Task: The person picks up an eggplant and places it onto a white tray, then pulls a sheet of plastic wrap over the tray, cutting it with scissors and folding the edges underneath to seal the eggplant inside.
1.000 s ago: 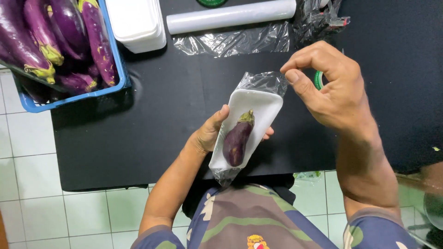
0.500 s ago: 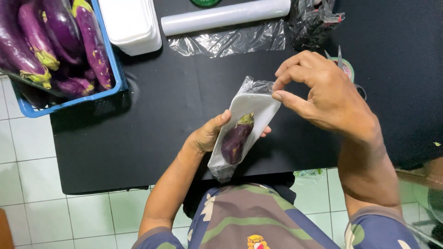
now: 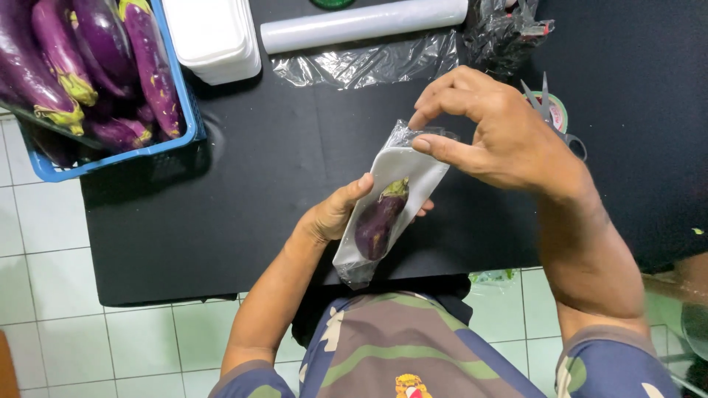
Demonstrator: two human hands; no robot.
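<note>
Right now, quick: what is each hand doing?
Left hand: closed around the white tray with the small eggplant.
Right hand: fingers pinching the clear film at the tray's top.

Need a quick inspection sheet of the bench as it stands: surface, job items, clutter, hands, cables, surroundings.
Surface: black tabletop, bare where the hands work.
Job's things: white foam tray with one small eggplant, under clear film.
Clutter: film roll, loose film sheet, stack of white trays, scissors on a tape roll, crumpled plastic.
Hands: left hand cradles the tray from below; right hand fingers pinch the film at the tray's top end.
Cables: nothing seen.
Surroundings: blue crate of long eggplants at the left, pale tiled floor.
</note>
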